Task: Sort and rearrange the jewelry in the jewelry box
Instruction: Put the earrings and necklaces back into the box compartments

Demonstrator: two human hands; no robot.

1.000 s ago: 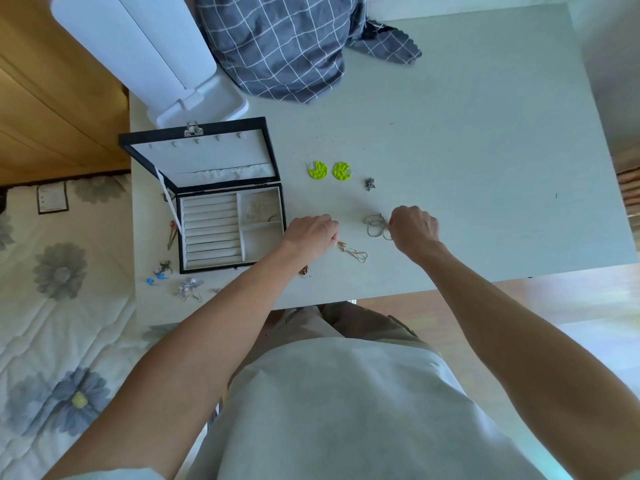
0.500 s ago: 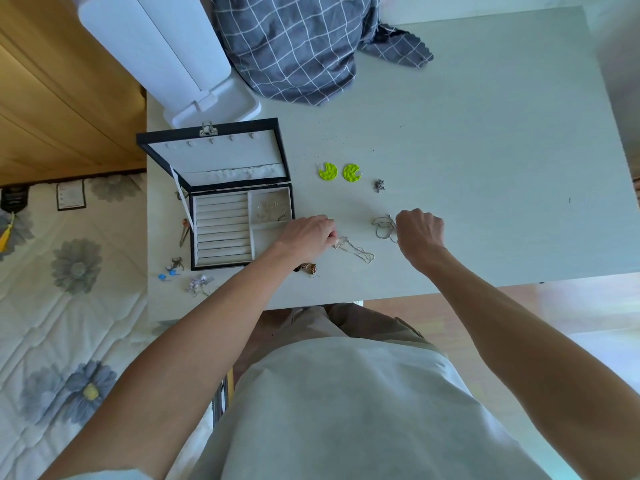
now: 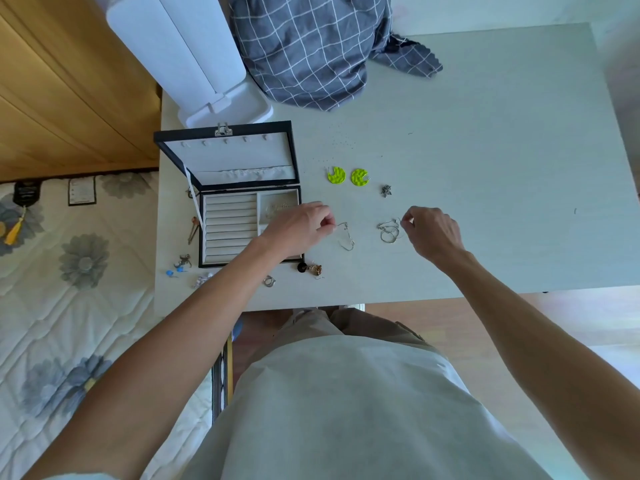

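A black jewelry box (image 3: pixel 207 233) stands open on the left of the pale table (image 3: pixel 485 168), with white ring rolls and a chain in its upper right compartment. My left hand (image 3: pixel 301 230) is just right of the box and pinches the end of a thin silver chain (image 3: pixel 347 237) that trails on the table. My right hand (image 3: pixel 433 233) pinches the end of a tangled silver necklace (image 3: pixel 389 232). Two lime-green earrings (image 3: pixel 348 176) and a small silver charm (image 3: pixel 386 190) lie beyond the hands.
A dark and gold earring (image 3: pixel 311 269), a silver ring piece (image 3: pixel 268 280) and several small pieces near blue studs (image 3: pixel 174 271) lie along the box's front and left. A white appliance (image 3: pixel 194 60) and checked cloth (image 3: pixel 311 50) sit at the back. A bed is at left.
My left hand has pinched the thin chain and dragged it a little towards the box. My right hand has lifted slightly and now pinches the tangled necklace's end.
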